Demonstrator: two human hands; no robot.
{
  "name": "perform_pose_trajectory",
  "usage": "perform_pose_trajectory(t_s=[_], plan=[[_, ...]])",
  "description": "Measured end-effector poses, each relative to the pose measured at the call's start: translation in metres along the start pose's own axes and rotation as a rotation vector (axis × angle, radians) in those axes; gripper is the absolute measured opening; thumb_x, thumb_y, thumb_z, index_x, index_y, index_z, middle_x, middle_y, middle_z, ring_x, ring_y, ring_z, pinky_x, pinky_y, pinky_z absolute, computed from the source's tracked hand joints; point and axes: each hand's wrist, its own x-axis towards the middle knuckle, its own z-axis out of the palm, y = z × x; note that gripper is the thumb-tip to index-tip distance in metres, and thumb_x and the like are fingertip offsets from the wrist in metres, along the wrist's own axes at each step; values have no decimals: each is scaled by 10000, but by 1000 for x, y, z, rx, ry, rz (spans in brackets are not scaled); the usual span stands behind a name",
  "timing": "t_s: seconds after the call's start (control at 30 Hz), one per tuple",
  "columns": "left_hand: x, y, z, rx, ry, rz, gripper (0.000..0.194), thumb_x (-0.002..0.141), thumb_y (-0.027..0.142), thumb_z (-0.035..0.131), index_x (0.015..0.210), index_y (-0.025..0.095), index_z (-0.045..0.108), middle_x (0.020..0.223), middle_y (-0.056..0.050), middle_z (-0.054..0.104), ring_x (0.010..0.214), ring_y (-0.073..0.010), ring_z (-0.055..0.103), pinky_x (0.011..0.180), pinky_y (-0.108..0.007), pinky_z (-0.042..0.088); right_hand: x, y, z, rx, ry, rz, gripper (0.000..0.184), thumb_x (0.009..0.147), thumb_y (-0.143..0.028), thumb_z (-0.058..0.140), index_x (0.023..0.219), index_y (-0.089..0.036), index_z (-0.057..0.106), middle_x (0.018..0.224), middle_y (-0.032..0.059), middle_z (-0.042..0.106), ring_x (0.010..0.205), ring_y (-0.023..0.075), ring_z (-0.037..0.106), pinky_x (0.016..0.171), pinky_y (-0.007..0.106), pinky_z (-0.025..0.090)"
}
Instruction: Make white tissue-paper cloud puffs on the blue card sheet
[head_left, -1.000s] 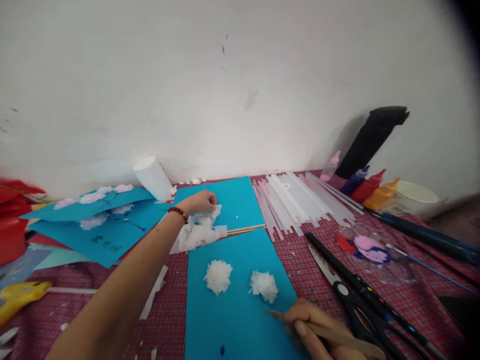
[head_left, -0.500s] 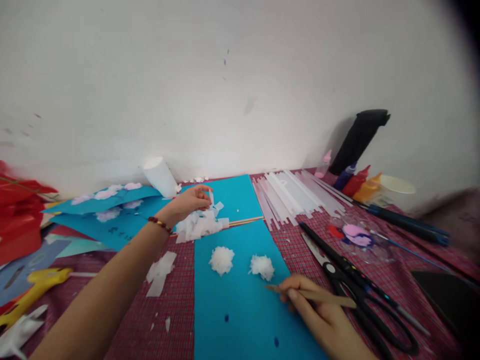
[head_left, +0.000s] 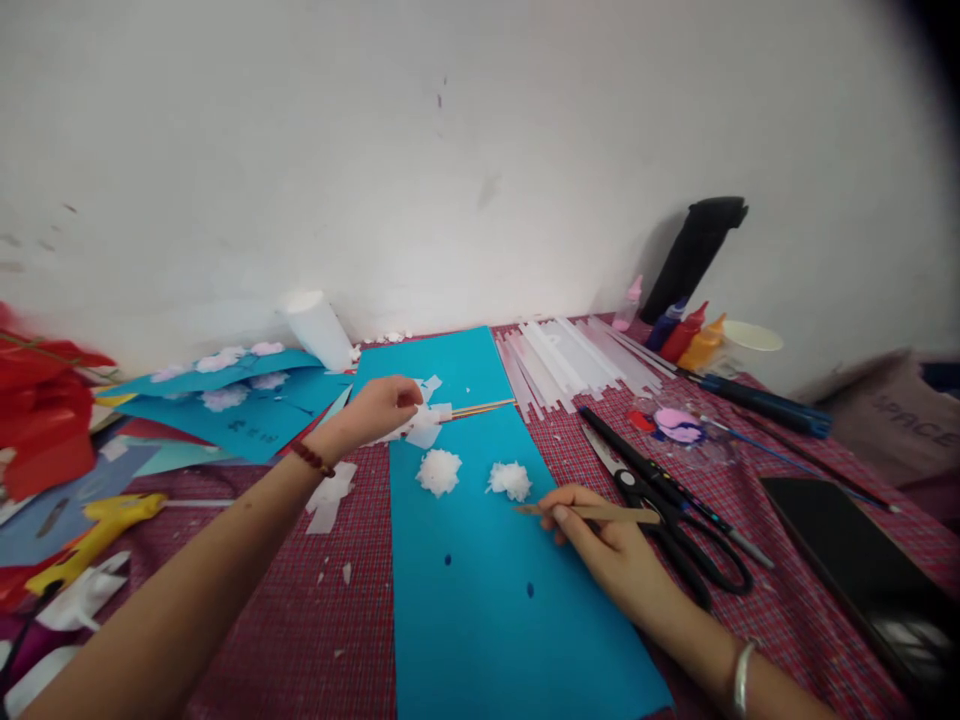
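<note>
My left hand (head_left: 384,408) is at the loose white tissue paper pieces (head_left: 424,430); its fingers are pinched together at a piece, partly hiding the pile. My right hand (head_left: 600,535) grips a flat tan wooden stick (head_left: 619,513), its narrow tip pointing left just over the blue sheet (head_left: 480,650). On that sheet sit two fluffy white paper tufts, a left one (head_left: 439,472) and a right one (head_left: 510,480). Nearer to me are two small dark blue dots (head_left: 448,560) on the sheet.
Right of the sheet lie black scissors (head_left: 675,520), a marker, pale paper strips (head_left: 577,365), paint bottles (head_left: 684,332), a paint palette (head_left: 679,428) and a dark phone-like slab (head_left: 855,570). At left are a yellow glue gun (head_left: 105,535), blue sheets with white tufts (head_left: 240,425) and a white roll (head_left: 316,330).
My left hand has come down closer to the tissue paper pile, and its fingers have drawn together. My right hand keeps the stick beside the right tuft. The camera view has shifted slightly.
</note>
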Motion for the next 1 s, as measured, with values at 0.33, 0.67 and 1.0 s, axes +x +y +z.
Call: perform_pose_trajectory(t_s=[0.33,0.67,1.0], plan=[[-34,-15,24,734,-48,532,113,885,134,513,883,175,617,955,-90,599,962,-248,506,960,-427,330,0,4,0,-24,-31,15,204,923,-324,467,916,-205,633,773,22,628,710,177,584,656,299,468],[-23,-21,27,532,92,419,160,849,127,491,736,189,586,859,-66,614,875,-224,529,859,-389,373,-1,6,0,-37,-10,18,197,935,-317,465,939,-206,627,787,24,640,708,169,593,654,290,472],[-85,74,29,-720,-252,1,111,738,220,504,629,197,511,723,5,526,667,-141,495,596,-266,386,-8,-25,6,193,-63,-19,214,935,-383,477,973,-214,601,934,42,679,749,150,628,711,293,504]])
